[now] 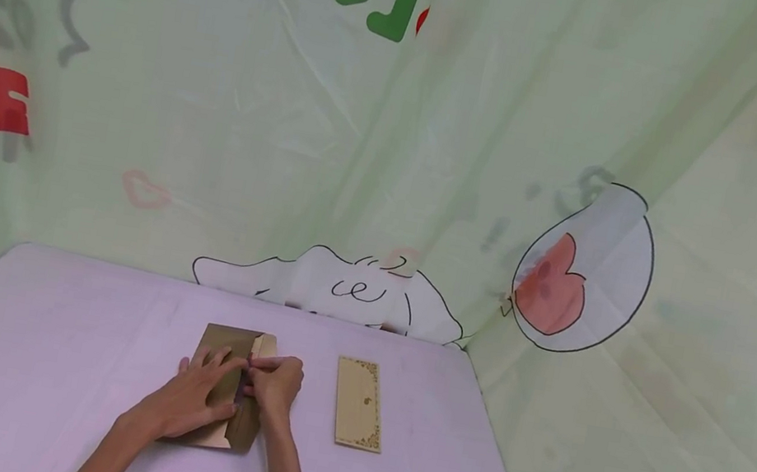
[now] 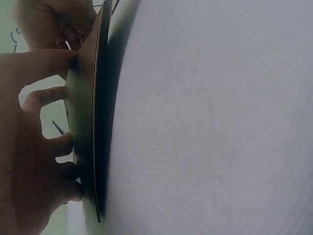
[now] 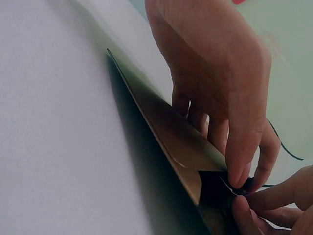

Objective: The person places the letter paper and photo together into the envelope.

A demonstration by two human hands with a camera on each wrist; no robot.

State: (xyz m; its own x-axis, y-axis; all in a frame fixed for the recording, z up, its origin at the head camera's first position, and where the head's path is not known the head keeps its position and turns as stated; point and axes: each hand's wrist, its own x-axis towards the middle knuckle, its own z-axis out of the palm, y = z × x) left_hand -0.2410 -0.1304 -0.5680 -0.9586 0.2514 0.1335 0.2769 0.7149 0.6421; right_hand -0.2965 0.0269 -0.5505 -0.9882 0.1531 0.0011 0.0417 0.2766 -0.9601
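A brown paper envelope (image 1: 229, 338) lies on the table, its lighter flap toward the right and a dark gap along the flap's edge. My left hand (image 1: 184, 397) rests on it with spread fingers, pressing the paper. At the gap my right hand (image 1: 279, 388) pinches the envelope's edge close to the left fingertips. The right wrist view shows the left hand (image 3: 210, 63) from the side and the right hand's fingers (image 3: 276, 196) at the dark opening. In the left wrist view the envelope (image 2: 82, 112) stands slightly raised at its near edge, and what lies inside cannot be made out.
To the right lies a flat tan envelope (image 1: 358, 404) with ornate printed corners. The pale lilac table (image 1: 69, 334) meets a hanging sheet (image 1: 216, 125) with drawings at the back, and another sheet side (image 1: 612, 459) on the right.
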